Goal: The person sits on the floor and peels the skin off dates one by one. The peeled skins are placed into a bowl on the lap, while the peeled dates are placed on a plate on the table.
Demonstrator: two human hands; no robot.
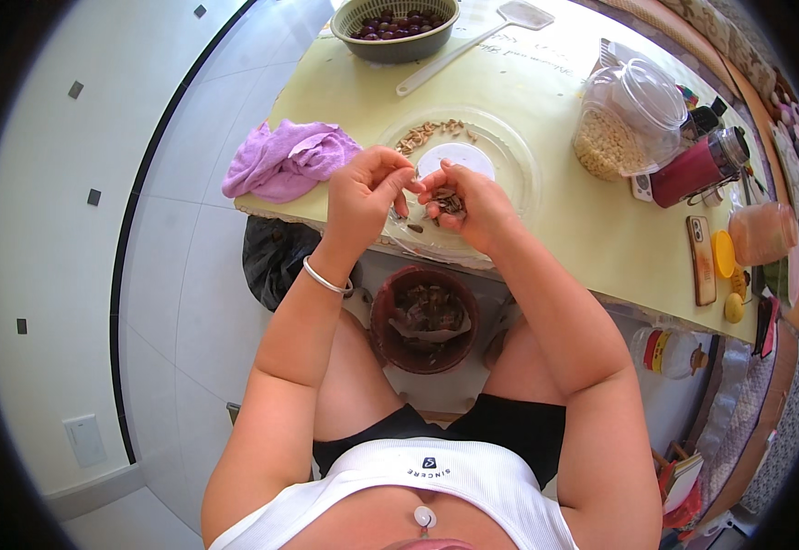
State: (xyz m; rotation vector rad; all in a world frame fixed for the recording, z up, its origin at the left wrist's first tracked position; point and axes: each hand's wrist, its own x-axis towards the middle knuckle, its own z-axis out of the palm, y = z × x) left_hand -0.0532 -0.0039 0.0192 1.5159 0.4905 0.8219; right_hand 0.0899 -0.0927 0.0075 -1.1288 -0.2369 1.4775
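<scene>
Over a clear round plate near the table's front edge, my two hands meet fingertip to fingertip. Thumb and forefinger of my left hand pinch a tiny pale piece, too small to name for certain. Curled fingers of my right hand hold several dark, narrow seeds, with its thumb and forefinger close to the left fingertips. On the plate's far left part lie small light-brown seeds or kernels. A white disc shows at the plate's middle, partly behind my right hand.
A purple cloth lies left of the plate. Farther back are a basket of dark-red fruit and a white fly swatter. Right stand a clear tub of pale kernels, a bottle and a phone. Below sits a reddish-brown bin.
</scene>
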